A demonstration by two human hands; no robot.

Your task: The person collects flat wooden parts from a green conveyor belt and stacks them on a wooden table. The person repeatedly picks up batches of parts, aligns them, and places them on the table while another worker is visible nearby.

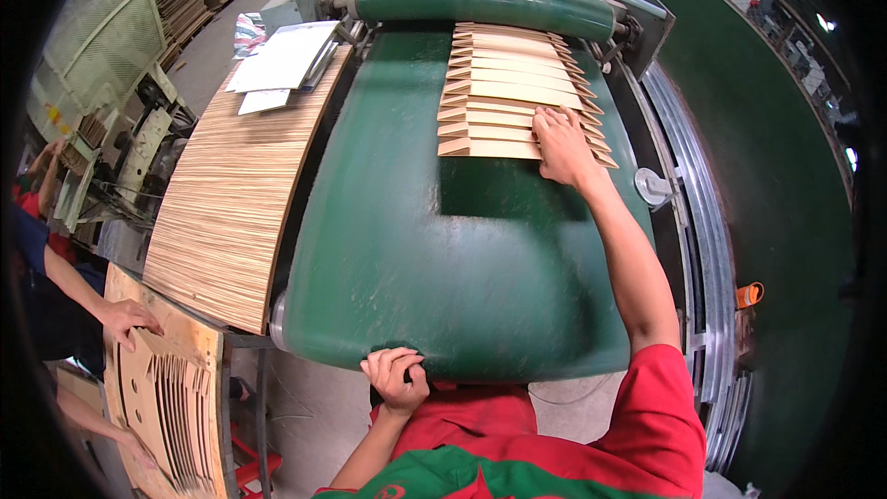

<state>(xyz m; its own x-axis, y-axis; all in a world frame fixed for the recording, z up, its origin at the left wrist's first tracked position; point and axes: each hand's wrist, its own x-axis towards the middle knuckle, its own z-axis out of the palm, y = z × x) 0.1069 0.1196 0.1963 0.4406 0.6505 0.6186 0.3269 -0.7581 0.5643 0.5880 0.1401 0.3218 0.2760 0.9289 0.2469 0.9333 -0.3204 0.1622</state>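
A row of overlapping folded cardboard pieces (522, 83) lies on the green conveyor belt (397, 249), its far end under the green roller (485, 2). My right hand (562, 143) rests on the near right part of that row, fingers laid over the cardboard and not closed round any piece. Down at the belt's near edge, my left hand (397, 379) is closed, its fingers curled in. Something dark shows beside those fingers, too little of it visible to name.
Left of the belt stands a long stack of flat cardboard (231, 185) with white sheets (282, 60) on its far end. A co-worker's hands (129, 319) handle cardboard pieces (171, 407) on a wooden table at lower left. Metal rails (707, 286) run along the right.
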